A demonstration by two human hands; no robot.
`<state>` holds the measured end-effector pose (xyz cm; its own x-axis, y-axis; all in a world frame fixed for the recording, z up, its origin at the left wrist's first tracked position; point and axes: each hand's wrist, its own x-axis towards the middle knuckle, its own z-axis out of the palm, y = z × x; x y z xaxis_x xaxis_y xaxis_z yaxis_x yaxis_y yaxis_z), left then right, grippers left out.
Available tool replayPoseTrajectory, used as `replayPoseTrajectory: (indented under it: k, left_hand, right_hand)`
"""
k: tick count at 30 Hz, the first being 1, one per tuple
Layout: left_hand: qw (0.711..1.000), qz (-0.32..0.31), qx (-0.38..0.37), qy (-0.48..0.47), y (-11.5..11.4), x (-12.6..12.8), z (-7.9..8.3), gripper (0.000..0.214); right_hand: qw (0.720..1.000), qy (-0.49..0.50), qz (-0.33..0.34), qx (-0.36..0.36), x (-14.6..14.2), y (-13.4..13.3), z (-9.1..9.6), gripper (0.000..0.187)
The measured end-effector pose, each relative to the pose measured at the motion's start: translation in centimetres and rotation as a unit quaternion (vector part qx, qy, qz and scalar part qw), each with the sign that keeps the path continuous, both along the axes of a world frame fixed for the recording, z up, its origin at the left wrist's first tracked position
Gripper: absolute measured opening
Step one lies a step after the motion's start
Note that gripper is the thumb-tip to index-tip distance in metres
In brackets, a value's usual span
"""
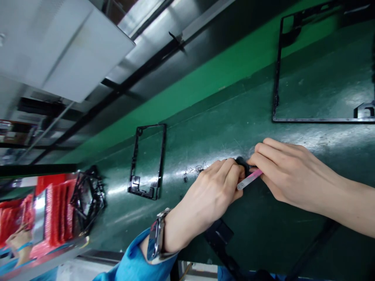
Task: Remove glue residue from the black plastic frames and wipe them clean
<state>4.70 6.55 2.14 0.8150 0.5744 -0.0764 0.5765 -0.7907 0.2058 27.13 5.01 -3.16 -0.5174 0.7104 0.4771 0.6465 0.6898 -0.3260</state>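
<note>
My left hand (218, 185), with a watch on its wrist, has its fingers closed on the edge of a black plastic frame (224, 234). The frame slopes down toward the table's front edge, and my forearms and hands cover much of it. My right hand (283, 168) is closed around a slim pink-and-clear tool (250, 179) with a small hole at its near end. The tool's working end is hidden behind the fingers. Both hands meet over a dark part of the frame. Thin black shavings (197, 168) lie just left of my left hand.
On the green table (187, 136) lie another black frame (160, 160) to the left and a larger one (277, 78) at the upper right. Further left are piled black frames (88, 195), red bubble-wrap packets (55, 214) and another person's hand (20, 242). A white box (82, 50) stands at the upper left.
</note>
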Motion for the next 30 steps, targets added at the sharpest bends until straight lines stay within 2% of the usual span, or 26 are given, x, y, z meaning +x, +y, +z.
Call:
replayPoseTrajectory:
  k: [9, 17, 21, 26, 30]
  left_hand:
    - [0.998, 0.021, -0.045, -0.032, 0.0, -0.5, -0.4, 0.013]
    - [0.991, 0.051, -0.098, -0.069, 0.2, -1.5, 0.5, 0.009]
    - [0.986, 0.070, -0.114, -0.100, 0.3, -1.5, 0.4, 0.008]
    - [0.979, 0.092, -0.112, -0.146, -0.2, -1.7, -0.2, 0.012]
    - [0.970, 0.141, -0.070, -0.184, -1.1, -1.8, -0.2, 0.016]
  right_hand:
    - [1.000, 0.004, 0.010, -0.003, 0.1, -0.1, 0.0, 0.028]
    - [1.000, 0.001, 0.009, -0.007, 0.1, -0.1, -0.1, 0.032]
    - [1.000, 0.003, 0.009, -0.008, 0.1, -0.1, -0.1, 0.032]
    - [1.000, 0.008, 0.008, -0.016, 0.1, -0.1, 0.0, 0.029]
    - [0.998, 0.012, 0.010, -0.053, 0.3, -0.1, 0.6, 0.025]
